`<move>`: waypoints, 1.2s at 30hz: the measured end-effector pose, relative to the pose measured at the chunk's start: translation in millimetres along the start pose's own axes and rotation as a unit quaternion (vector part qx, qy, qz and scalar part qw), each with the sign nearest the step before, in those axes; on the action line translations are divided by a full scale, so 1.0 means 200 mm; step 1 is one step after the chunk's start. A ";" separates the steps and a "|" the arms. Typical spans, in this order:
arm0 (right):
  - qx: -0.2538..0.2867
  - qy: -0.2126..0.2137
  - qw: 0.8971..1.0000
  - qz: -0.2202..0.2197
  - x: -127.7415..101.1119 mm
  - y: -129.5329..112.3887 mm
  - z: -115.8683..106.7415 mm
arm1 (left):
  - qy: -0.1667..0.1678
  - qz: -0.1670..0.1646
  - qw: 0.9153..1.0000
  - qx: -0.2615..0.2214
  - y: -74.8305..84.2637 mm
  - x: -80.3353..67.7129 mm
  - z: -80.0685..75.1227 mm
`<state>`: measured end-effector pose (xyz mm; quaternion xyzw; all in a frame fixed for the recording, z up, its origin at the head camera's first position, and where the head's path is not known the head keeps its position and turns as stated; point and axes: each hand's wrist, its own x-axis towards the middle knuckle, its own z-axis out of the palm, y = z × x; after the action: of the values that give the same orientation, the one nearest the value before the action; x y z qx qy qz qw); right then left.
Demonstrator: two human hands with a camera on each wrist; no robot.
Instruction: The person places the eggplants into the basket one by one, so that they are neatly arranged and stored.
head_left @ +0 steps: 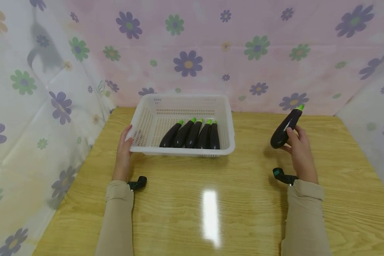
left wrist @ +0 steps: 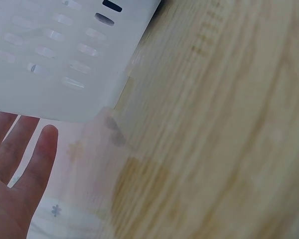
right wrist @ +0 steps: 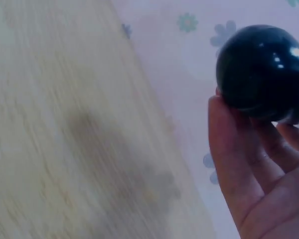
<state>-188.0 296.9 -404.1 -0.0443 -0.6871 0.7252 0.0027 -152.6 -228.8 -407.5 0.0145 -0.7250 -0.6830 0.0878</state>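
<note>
A white perforated basket (head_left: 147, 121) stands at the back middle of the wooden table and holds several dark eggplants (head_left: 192, 134) with green stems, lying side by side. My left hand (head_left: 125, 142) touches the basket's left front corner (left wrist: 65, 59) with straight fingers (left wrist: 20, 149). My right hand (head_left: 297, 146) holds another dark eggplant (head_left: 286, 128) in the air to the right of the basket, stem end up and away. In the right wrist view the eggplant's rounded end (right wrist: 261, 72) sits against my fingers (right wrist: 234, 154).
Floral cloth (head_left: 211, 46) hangs behind and at both sides of the table (head_left: 211, 213). Small black wrist cameras (head_left: 137, 184) sit by each cuff. Bare wood lies in front of the basket.
</note>
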 end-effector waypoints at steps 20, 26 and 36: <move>0.125 -0.200 0.971 -0.038 -0.01 -0.05 0.25 | 0.000 0.002 1.000 -0.006 -0.02 -0.01 -0.02; 0.145 -0.210 0.965 -0.060 -0.04 -0.06 0.33 | -0.003 0.004 1.000 -0.008 -0.01 -0.01 -0.01; 0.110 -0.140 0.981 -0.071 -0.07 -0.09 0.56 | -0.007 0.014 1.000 -0.006 0.00 -0.02 -0.01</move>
<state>-182.0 185.0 -379.5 0.1072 -0.5978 0.7936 -0.0368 -148.5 -229.4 -407.6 -0.0007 -0.7216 -0.6862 0.0919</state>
